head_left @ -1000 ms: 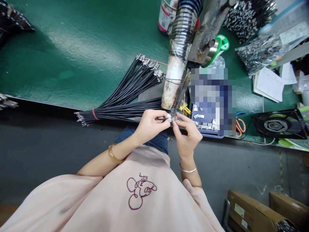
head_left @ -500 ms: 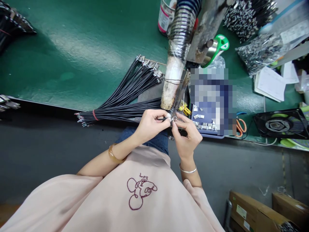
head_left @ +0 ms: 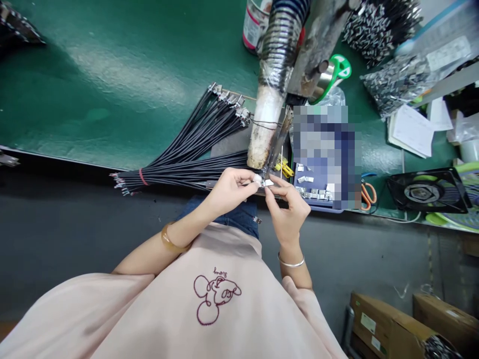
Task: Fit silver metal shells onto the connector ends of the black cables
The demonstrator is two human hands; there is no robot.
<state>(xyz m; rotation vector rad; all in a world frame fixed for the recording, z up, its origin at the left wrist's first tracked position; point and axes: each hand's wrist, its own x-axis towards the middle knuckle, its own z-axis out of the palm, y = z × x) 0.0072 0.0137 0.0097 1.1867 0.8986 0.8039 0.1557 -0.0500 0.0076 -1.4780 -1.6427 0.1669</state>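
Observation:
My left hand (head_left: 229, 189) pinches the end of a thin black cable (head_left: 250, 184) at the bench edge. My right hand (head_left: 287, 209) pinches a small silver metal clip (head_left: 268, 183) right against that cable end. Both hands meet just below the white tip of a wrapped hose (head_left: 264, 127). A bundle of black cables (head_left: 187, 157), bound by a red band, fans out to the left on the green bench (head_left: 112, 75). More silver clips (head_left: 314, 192) lie in a blue tray to the right.
A black fan (head_left: 426, 192) and orange-handled scissors (head_left: 366, 192) sit at the right. Bags of metal parts (head_left: 396, 82), papers (head_left: 411, 129) and a can (head_left: 254, 25) stand at the back. Cardboard boxes (head_left: 381, 324) are on the floor at lower right.
The hands stay together at the same spot; the view has shifted slightly left. The silver clip now shows more plainly between the fingertips.

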